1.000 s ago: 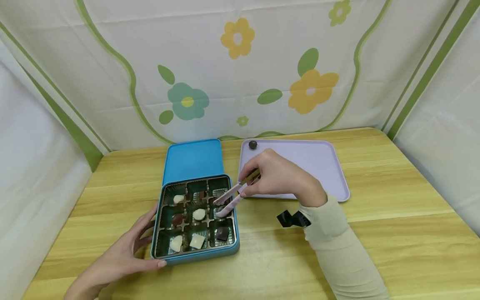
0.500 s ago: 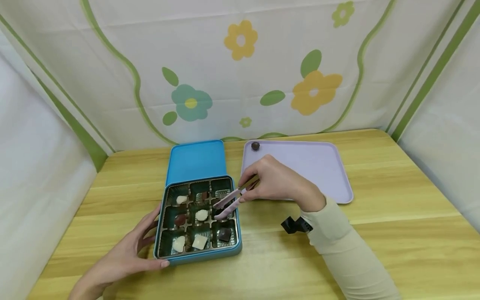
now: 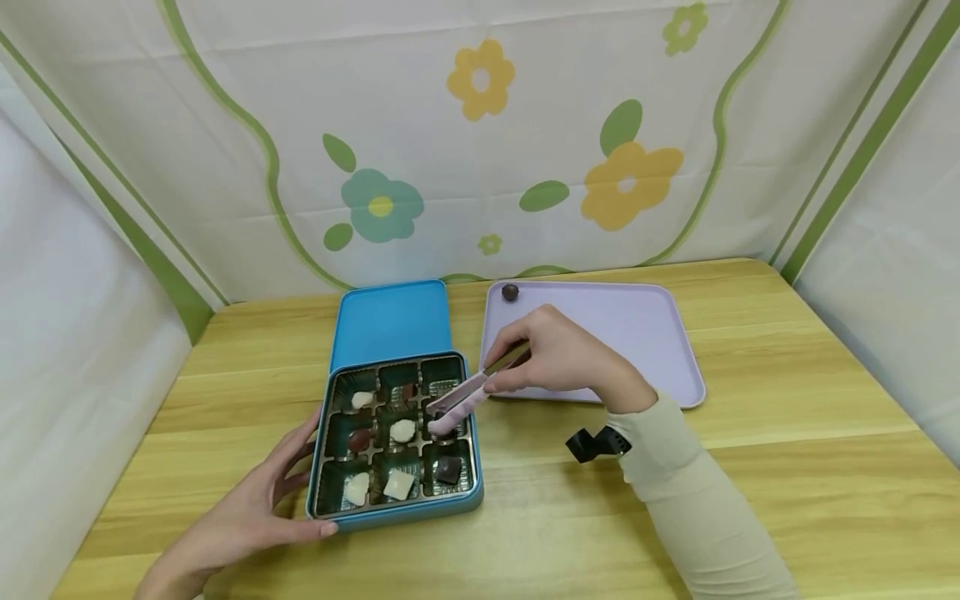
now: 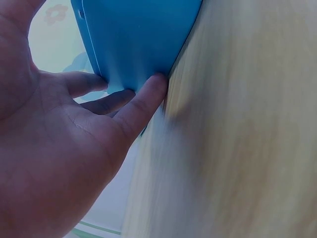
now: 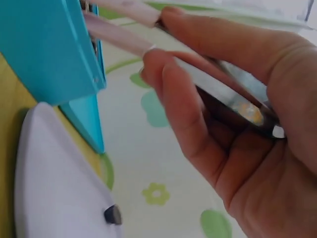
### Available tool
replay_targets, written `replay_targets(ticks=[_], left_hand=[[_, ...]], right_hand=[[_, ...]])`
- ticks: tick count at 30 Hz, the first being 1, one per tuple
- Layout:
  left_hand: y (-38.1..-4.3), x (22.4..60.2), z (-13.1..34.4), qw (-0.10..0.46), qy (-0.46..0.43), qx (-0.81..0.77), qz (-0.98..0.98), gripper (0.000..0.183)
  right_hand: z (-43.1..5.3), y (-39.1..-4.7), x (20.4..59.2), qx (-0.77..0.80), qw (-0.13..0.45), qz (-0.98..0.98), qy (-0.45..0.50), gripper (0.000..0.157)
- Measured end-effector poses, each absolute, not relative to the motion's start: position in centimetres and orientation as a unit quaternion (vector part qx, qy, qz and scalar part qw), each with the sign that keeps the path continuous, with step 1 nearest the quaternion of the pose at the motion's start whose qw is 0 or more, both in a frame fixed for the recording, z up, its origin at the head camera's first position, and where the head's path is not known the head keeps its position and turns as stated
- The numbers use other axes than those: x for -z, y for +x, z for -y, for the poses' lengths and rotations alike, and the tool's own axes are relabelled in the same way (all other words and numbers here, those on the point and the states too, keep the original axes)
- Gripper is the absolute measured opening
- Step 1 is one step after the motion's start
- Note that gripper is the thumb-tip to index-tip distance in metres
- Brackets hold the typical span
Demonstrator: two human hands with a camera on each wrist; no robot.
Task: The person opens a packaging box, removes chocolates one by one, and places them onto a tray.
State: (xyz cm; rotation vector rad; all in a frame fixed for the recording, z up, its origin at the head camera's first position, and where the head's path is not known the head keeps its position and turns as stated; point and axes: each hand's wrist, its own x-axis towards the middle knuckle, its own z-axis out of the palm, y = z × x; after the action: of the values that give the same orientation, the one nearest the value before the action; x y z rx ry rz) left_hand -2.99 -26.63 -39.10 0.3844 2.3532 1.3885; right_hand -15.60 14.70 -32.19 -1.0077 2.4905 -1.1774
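My left hand (image 3: pixel 236 508) rests against the left side and front corner of a blue tin box (image 3: pixel 405 510). In the left wrist view its fingers (image 4: pixel 141 106) are fairly straight, with their tips touching the wall. My right hand (image 3: pixel 562 350) pinches small tongs (image 3: pixel 459 408) with pale pink tips. These tips reach into the right middle compartment, around a dark chocolate that they mostly hide. White chocolate pieces (image 3: pixel 402 431), a reddish-brown one (image 3: pixel 359 440) and a dark square chocolate (image 3: pixel 448 469) lie in other compartments.
Behind the tin is its blue lid (image 3: pixel 393 321). A lilac tray (image 3: pixel 600 308) stands at the back right, with a round dark chocolate (image 3: pixel 510 292) in its far left corner. The wooden table (image 3: pixel 540 533) meets a flowered curtain at the back.
The tongs' tips have come closer together in the right middle compartment. My right hand has shifted slightly to the right. The left hand stays against the tin.
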Motion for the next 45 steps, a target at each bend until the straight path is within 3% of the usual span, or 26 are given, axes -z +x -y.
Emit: replay_targets(ticks=[14,45], left_hand=[[-2.9,39.1,26.5,0.191,0.135,-0.493,-0.838,0.120],[-2.9,39.2,26.6,0.198,0.129,-0.495,-0.836,0.119]], right_hand=[[-16.3,-16.8,33.7,0.478,0.163,-0.816,-0.282,0.017],[-17.7,-17.8,35.3,0.527,0.164,-0.799,-0.238,0.016]])
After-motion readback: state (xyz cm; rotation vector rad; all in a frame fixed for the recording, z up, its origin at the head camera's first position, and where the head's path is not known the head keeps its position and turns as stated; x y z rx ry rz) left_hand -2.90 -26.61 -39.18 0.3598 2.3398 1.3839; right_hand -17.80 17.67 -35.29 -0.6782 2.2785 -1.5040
